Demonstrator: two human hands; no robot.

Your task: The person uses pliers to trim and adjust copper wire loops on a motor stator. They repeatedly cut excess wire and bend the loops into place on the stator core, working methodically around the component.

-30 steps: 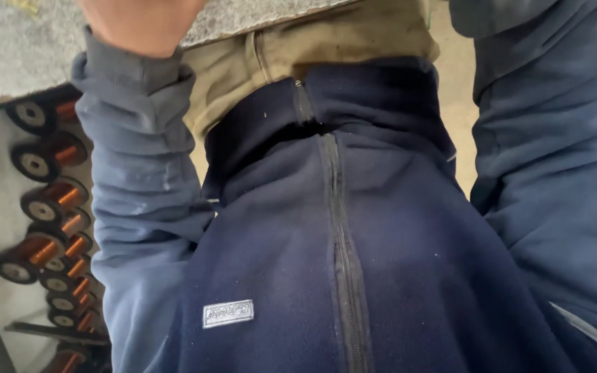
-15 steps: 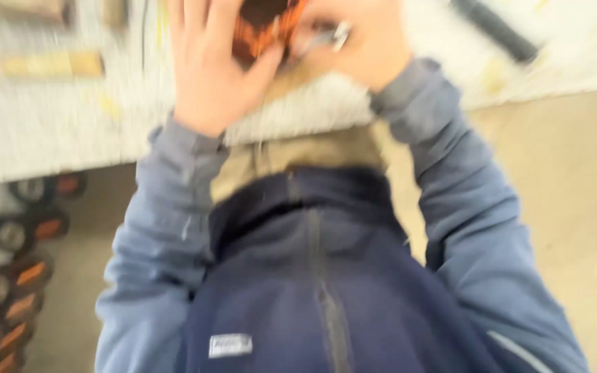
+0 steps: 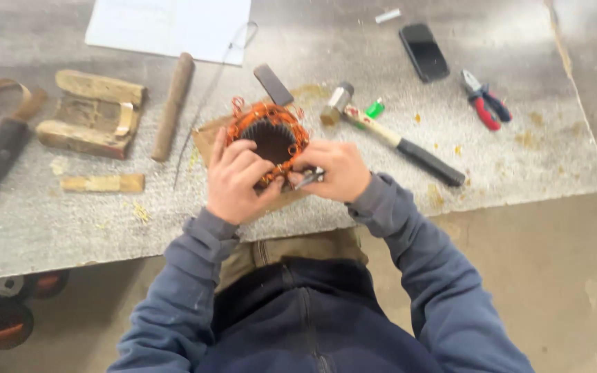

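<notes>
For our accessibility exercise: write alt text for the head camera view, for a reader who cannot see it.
Two hands, left hand and right hand, grip a copper-wound stator on a grey workbench; the right also holds a small metal tool. A hammer, pliers, phone and wooden blocks lie around.

Both hands on a copper-wound motor stator (image 3: 269,138) at the near edge of the grey worktop (image 3: 519,159). Left hand (image 3: 238,181) cups its near left side; right hand (image 3: 336,169) pinches a small metal tool (image 3: 310,179) against the windings. Just right: a hammer (image 3: 388,135). Farther right: red-handled pliers (image 3: 484,105), a phone (image 3: 423,52). Left: wooden blocks (image 3: 91,114), a wooden stick (image 3: 172,105). Paper (image 3: 171,26) at the far edge.
</notes>
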